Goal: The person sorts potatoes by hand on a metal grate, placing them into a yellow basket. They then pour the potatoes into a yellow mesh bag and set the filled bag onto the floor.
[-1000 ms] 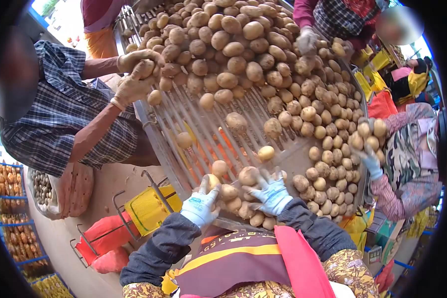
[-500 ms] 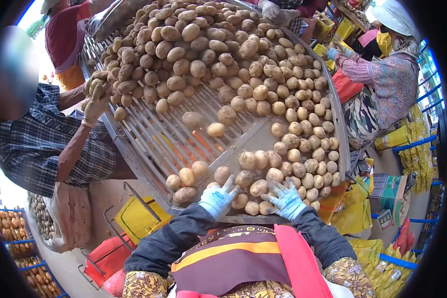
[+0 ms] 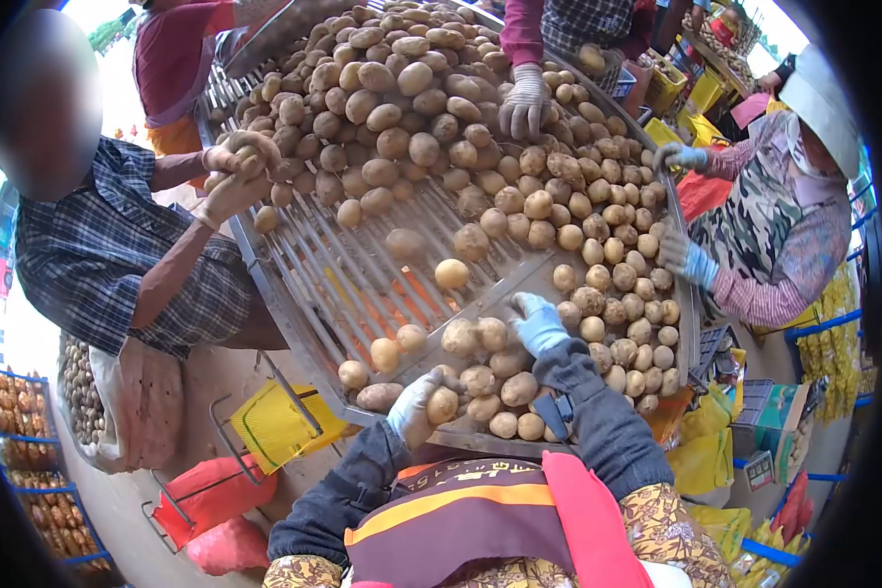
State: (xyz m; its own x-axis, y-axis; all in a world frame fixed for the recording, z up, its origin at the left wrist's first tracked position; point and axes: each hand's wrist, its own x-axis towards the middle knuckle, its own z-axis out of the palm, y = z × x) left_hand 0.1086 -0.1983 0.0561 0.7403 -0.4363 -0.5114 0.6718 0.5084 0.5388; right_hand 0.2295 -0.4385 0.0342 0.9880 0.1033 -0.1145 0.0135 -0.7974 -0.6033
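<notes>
My left hand (image 3: 414, 412), in a pale blue-and-white work glove, is closed around a potato (image 3: 442, 405) at the near edge of the metal sorting table (image 3: 519, 281). My right hand (image 3: 539, 324), in a similar glove, reaches forward with fingers apart beside a small group of potatoes (image 3: 493, 334). Its palm side is hidden. Below my right wrist, a small dark object (image 3: 556, 416) lies by the near potatoes; I cannot make out its kind. A large potato heap (image 3: 392, 108) covers the far part of the table.
Slatted bars (image 3: 338, 279) form the table's left part. A person's gloved hands (image 3: 237, 176) hold a potato at left. Another gloved hand (image 3: 526, 101) touches the heap from the far side. At right, a co-worker's gloved hand (image 3: 689, 257) rests by the rim. A yellow bag (image 3: 282, 423) hangs on a frame.
My left hand has turned and taken hold of a potato. My right hand has moved forward and left, off the near potatoes. The right co-worker's hands have come to the table's rim.
</notes>
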